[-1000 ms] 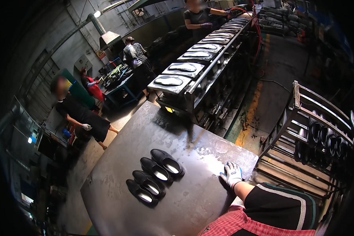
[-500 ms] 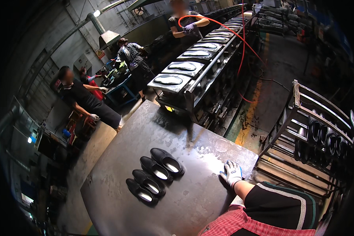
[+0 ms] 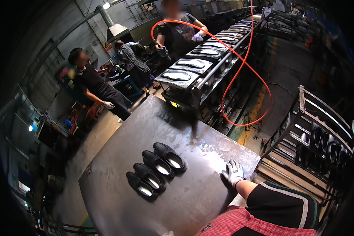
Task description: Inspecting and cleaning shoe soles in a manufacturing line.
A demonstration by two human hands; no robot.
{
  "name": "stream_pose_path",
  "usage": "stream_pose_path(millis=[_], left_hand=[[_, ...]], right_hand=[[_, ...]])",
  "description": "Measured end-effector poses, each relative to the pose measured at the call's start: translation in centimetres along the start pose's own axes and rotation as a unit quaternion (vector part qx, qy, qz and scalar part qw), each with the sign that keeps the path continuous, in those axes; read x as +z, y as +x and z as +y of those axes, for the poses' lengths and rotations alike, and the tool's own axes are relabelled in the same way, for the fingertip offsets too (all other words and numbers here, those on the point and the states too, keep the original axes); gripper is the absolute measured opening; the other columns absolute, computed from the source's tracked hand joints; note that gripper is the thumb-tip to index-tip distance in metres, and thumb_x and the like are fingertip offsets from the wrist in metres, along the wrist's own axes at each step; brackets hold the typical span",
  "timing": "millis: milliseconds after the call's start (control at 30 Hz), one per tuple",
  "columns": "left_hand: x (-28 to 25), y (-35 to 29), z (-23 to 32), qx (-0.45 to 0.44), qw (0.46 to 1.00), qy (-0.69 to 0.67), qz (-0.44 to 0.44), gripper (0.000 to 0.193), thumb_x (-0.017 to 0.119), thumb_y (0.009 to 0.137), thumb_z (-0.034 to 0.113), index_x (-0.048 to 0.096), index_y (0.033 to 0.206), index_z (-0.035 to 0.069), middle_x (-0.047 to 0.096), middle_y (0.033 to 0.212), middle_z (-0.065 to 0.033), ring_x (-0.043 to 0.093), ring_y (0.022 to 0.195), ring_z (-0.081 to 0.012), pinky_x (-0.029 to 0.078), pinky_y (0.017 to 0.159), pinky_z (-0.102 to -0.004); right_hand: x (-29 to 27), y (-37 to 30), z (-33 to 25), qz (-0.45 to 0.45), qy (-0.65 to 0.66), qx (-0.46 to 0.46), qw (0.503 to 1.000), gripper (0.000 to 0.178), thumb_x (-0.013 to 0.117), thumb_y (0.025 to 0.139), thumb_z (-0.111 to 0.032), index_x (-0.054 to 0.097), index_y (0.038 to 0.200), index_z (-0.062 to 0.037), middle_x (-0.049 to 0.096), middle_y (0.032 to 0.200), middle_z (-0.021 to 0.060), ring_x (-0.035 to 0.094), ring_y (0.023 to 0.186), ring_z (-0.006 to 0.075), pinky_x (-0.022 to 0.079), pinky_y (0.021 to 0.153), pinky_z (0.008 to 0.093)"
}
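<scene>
My right hand [image 3: 235,172], in a white and grey glove with a blue edge, lies on the metal table [image 3: 208,188] near its right corner. Its fingers stretch out flat, holding nothing. To its left, a row of several black slip-on shoes [image 3: 158,162] with pale insoles stands on the table, apart from the hand. At the lower edge a small pale patch [image 3: 168,233] shows, perhaps a bit of my left glove; its fingers are hidden.
A line of metal moulds [image 3: 179,77] runs away beyond the table. A red hose [image 3: 223,103] loops beside it. On the right stands a metal rack [image 3: 303,118] with black shoes. A co-worker [image 3: 177,35] stands behind the moulds, another person [image 3: 100,88] at the left.
The red hose has swung down into a wide loop, and the co-worker's hands have come apart. The person at left has turned and lowered an arm. My right hand stays on the table.
</scene>
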State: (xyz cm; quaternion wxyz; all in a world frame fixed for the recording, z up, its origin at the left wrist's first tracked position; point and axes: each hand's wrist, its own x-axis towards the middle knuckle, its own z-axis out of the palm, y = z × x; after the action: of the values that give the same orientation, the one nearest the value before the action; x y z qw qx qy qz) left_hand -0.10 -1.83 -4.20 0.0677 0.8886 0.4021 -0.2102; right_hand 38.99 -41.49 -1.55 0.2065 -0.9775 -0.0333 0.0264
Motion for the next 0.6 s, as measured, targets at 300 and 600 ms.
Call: stream_pose_path(millis=[300,600], left_hand=[[-1.0,-1.2,1.0,-0.025,0.999,-0.029,0.026,0.058,0.039,0.097,0.056,0.075,0.093,0.010,0.072,0.099,-0.0168,0.067,0.095,-0.0378,0.052,0.079,-0.0548],[-3.6,-2.6,2.5,-0.033,0.999,-0.001,0.025,0.055,0.048,0.094,0.055,0.062,0.121,0.009,0.068,0.114,-0.0161,0.067,0.097,-0.0367,0.053,0.079,-0.0537]], right_hand=[[0.0,-0.1,0.3,0.019,-0.018,-0.004,1.000,0.063,0.058,0.088,-0.052,0.057,0.133,-0.0074,0.043,0.150,0.0145,0.034,0.141,0.0326,0.023,0.117,0.0478],[-1.3,-0.4,-0.7,-0.004,-0.024,-0.001,1.000,0.063,0.058,0.089,-0.051,0.057,0.134,-0.0066,0.044,0.149,0.0145,0.034,0.140,0.0317,0.021,0.117,0.0454]])
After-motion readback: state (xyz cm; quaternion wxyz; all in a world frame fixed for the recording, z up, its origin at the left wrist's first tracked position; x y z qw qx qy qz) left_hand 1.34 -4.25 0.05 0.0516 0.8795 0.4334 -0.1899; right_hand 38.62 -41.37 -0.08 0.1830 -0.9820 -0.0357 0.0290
